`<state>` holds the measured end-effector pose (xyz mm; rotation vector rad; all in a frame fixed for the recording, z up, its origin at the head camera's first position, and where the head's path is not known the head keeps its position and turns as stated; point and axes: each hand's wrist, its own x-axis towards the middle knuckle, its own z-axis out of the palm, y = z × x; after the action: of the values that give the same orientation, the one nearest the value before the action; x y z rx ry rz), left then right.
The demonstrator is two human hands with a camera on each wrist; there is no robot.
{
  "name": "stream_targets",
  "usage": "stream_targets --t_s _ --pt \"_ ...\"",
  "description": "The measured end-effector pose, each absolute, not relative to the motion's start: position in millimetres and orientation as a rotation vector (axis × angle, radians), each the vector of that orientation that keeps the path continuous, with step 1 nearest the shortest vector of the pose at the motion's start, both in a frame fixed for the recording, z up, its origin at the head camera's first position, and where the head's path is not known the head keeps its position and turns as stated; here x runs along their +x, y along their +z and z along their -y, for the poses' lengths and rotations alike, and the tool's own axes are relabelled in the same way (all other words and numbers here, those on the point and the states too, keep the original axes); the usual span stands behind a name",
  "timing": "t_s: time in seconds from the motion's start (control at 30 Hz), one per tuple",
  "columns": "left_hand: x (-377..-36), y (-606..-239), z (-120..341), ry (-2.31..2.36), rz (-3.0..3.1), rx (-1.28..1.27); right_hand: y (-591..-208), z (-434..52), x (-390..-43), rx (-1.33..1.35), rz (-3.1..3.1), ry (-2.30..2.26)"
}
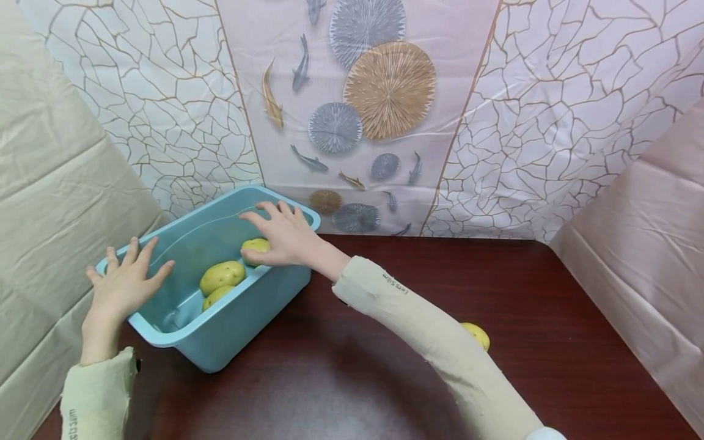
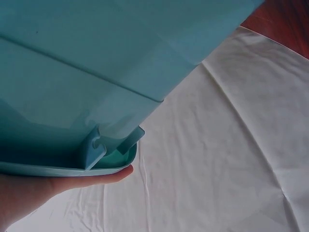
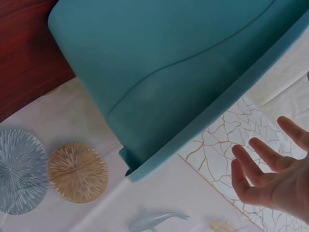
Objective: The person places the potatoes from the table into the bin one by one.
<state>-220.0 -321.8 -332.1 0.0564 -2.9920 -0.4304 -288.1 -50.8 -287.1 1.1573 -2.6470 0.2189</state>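
Observation:
A light blue plastic bin (image 1: 258, 318) stands at the left of the table, with yellow potatoes (image 1: 222, 277) inside it. My left hand (image 1: 123, 287) rests at the bin's left end with its fingers spread. In the left wrist view, that hand touches the bin's rim (image 2: 53, 170). Over the bin's right end hangs my right hand (image 1: 283, 238), fingers loosely spread and holding nothing. The right wrist view shows its fingers apart from the rim (image 3: 212, 106). Another potato (image 1: 477, 336) lies on the table, partly hidden behind my right sleeve.
The dark red-brown table (image 1: 352, 379) runs out to the right of the bin. Patterned cloth (image 1: 511, 153) hangs behind it, with plain cloth (image 1: 632, 244) along the right side and more cloth (image 1: 49, 183) close to the bin's left side.

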Motion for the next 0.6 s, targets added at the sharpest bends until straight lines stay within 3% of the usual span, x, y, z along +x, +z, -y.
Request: stream_targets --t_s 0.6 --pt "-220 -333 322 -0.462 2.973 0.056 -308 17 -278 1.155 2.516 0.207"
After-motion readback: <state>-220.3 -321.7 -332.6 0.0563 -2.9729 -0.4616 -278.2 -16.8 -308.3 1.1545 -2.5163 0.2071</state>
